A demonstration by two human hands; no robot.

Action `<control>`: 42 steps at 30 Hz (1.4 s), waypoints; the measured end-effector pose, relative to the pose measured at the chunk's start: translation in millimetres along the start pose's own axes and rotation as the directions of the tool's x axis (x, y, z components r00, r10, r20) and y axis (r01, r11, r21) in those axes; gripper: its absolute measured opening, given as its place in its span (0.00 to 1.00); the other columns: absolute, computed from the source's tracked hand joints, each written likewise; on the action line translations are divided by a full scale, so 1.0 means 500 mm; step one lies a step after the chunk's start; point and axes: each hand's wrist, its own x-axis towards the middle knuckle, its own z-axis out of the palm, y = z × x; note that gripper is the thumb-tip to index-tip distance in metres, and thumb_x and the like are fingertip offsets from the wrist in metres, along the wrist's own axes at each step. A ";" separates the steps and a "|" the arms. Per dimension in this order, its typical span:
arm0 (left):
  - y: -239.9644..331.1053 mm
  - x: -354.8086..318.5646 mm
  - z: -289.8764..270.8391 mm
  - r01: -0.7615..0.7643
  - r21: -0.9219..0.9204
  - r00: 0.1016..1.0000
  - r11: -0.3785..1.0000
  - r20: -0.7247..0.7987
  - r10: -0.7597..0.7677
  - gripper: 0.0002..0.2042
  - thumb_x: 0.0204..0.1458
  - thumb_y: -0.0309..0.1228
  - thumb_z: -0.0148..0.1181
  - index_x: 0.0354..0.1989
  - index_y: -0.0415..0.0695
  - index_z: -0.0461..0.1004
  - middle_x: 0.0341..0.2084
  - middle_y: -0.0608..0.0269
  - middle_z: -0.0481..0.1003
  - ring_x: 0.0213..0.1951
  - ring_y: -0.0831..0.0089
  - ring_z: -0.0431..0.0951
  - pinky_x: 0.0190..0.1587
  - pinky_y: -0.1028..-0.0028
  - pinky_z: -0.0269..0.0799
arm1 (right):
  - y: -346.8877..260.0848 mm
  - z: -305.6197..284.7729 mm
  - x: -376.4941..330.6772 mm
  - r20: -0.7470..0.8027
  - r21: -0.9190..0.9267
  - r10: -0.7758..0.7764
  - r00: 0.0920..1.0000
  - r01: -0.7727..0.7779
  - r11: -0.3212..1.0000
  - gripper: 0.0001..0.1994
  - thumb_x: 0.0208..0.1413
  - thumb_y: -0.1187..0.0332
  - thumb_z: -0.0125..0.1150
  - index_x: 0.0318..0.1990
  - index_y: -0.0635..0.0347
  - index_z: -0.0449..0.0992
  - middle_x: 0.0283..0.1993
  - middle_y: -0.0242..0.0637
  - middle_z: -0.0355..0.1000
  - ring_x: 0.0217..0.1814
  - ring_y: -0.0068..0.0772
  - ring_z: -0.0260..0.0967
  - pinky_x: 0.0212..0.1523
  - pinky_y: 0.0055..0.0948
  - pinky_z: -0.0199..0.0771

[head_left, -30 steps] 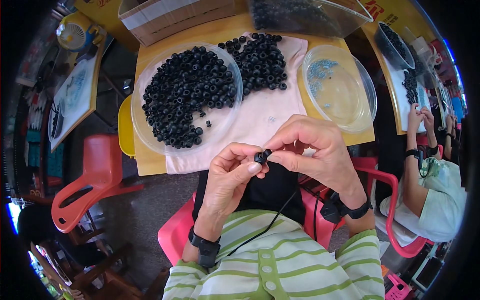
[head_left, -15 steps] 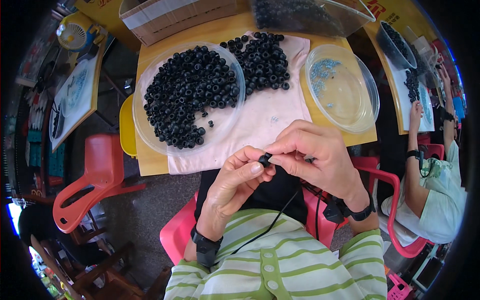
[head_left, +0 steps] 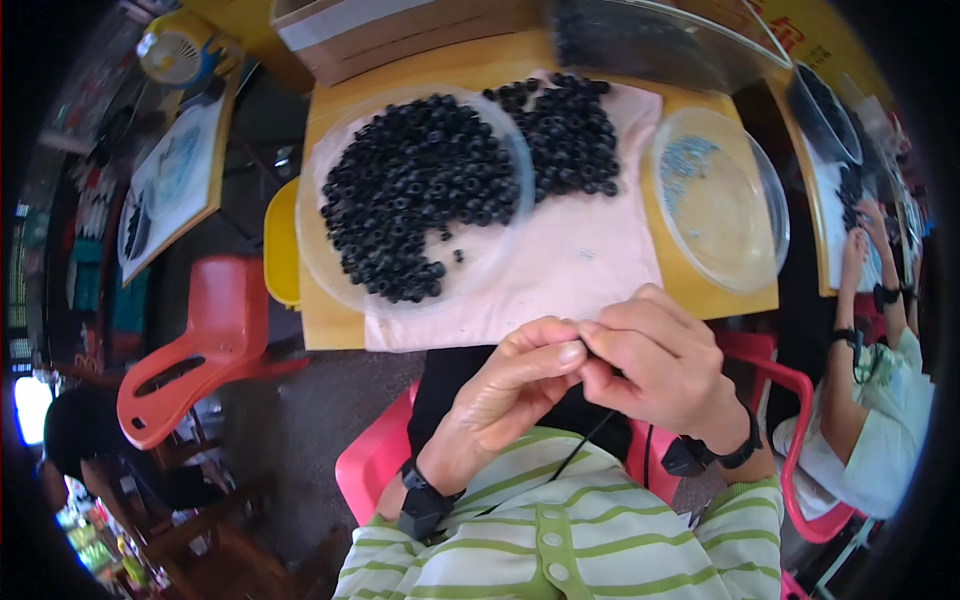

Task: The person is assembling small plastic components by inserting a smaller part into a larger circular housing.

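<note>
The left hand (head_left: 510, 388) and the right hand (head_left: 660, 362) meet tip to tip in front of the near edge of the worktop (head_left: 334, 325), above the person's lap. The thumb and forefinger of each hand are closed in a pinch. A small black part (head_left: 583, 348) sits between the joined fingertips; only a dark sliver shows, so its exact shape and seating cannot be told. The palms are empty as far as visible.

A pink cloth (head_left: 610, 265) covers the middle of the worktop and overhangs the near edge. On its left side rests a round clear tray (head_left: 490, 265) filled with black ring-shaped pieces (head_left: 415, 185). A loose pile of similar black pieces (head_left: 575, 140) lies on the cloth just beside the tray, at its far right. A few tiny pale pieces (head_left: 585, 254) lie on the bare part of the cloth.

To the right of the cloth stands an oval-looking clear tray (head_left: 728, 215), with small bluish pieces (head_left: 688, 162) gathered on its left side. A cardboard box (head_left: 410, 40) and a clear bin (head_left: 670, 50) occupy the far edge.
</note>
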 end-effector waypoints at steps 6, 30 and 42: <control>0.045 0.009 0.017 -0.268 0.466 0.951 0.843 -0.013 0.309 0.06 0.58 0.24 0.61 0.42 0.40 0.78 0.41 0.62 0.79 0.43 0.76 0.78 0.49 0.75 0.74 | 0.036 -0.008 0.049 0.115 0.040 0.092 0.989 -0.097 0.994 0.15 0.40 0.80 0.70 0.38 0.64 0.77 0.36 0.40 0.73 0.32 0.41 0.72 0.29 0.30 0.74; 0.186 -0.015 0.000 0.246 0.790 0.691 -0.561 0.263 0.673 0.09 0.41 0.20 0.65 0.33 0.36 0.78 0.42 0.53 0.71 0.46 0.54 0.69 0.48 0.62 0.68 | 0.339 -0.225 0.226 -0.301 -0.376 0.465 0.833 -0.551 0.745 0.19 0.59 0.54 0.64 0.51 0.56 0.80 0.39 0.28 0.78 0.43 0.15 0.70 0.46 0.18 0.68; 0.110 -0.020 -0.005 -0.416 0.906 0.639 0.079 0.229 0.734 0.13 0.50 0.16 0.66 0.45 0.35 0.77 0.41 0.60 0.78 0.40 0.78 0.77 0.44 0.79 0.74 | 0.101 0.037 -0.018 0.082 -0.231 0.481 0.873 -0.453 0.861 0.06 0.49 0.74 0.66 0.35 0.60 0.75 0.34 0.39 0.71 0.40 0.45 0.72 0.38 0.38 0.72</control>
